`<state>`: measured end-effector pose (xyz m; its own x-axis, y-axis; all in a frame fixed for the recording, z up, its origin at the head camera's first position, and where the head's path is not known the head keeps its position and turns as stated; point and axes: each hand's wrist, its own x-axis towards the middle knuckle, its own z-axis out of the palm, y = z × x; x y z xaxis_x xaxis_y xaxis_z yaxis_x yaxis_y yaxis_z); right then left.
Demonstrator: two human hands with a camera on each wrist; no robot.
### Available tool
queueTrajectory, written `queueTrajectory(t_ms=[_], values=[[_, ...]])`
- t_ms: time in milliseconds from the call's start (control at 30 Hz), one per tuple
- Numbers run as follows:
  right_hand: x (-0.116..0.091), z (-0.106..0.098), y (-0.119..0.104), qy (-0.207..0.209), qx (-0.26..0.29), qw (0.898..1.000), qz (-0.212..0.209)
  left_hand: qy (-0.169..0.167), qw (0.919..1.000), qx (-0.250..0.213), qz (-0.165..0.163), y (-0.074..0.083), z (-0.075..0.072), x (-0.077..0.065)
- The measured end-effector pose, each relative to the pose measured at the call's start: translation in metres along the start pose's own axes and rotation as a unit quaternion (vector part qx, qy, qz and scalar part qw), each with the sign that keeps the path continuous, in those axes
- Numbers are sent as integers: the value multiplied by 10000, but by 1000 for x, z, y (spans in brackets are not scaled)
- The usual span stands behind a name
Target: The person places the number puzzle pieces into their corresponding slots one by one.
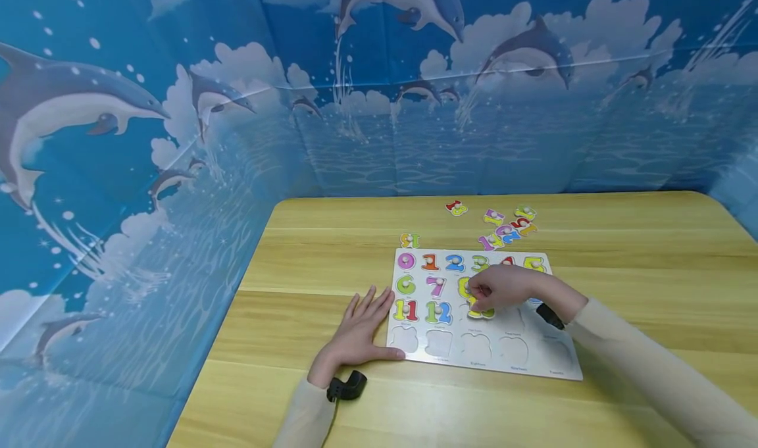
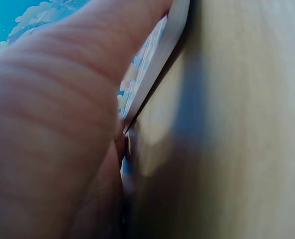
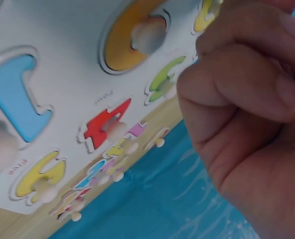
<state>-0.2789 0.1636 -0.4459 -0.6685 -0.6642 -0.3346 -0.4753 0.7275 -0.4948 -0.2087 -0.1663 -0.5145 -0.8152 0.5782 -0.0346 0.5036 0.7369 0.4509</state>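
A white number puzzle board [image 1: 426, 362] lies on the table, with number pieces such as the pink 0 [image 1: 406, 260], the green 6 [image 1: 405, 284] and the 12 [image 1: 439, 312] in its recesses. My right hand [image 1: 503, 286] is over the middle of the board, fingers curled, pinching a yellow number piece [image 1: 487, 314]; the grip and most of the piece are hidden. In the right wrist view, the curled fingers [image 3: 247, 84] are beside the red 4 [image 3: 107, 124] and orange 9 [image 3: 122, 47]. Against the board's left edge, my left hand [image 1: 361, 333] rests with spread fingers.
Behind the board lie several loose knobbed number pieces [image 1: 508, 233], a red and yellow one [image 1: 456, 208] apart from them and a 15-like piece [image 1: 410, 240] at the board's far left corner. The bottom row has bare recesses [image 1: 476, 347]. A dolphin-print curtain [image 1: 414, 152] borders the wooden table [image 1: 308, 257].
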Motion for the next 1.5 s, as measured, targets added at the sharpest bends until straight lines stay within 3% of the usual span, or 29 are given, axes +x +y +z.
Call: queueTrajectory(t_ms=[167,533,1500], values=[[-6,11,-2,-145,101,9998,48,-13,10000,46,-4,0,1,0],[0,21,-6,107,123,9997,-191,12,9999,102,-11,-1,2,1],[-1,28,-9,245,-233,9993,175,-27,9999,84,-75,2,1,1]])
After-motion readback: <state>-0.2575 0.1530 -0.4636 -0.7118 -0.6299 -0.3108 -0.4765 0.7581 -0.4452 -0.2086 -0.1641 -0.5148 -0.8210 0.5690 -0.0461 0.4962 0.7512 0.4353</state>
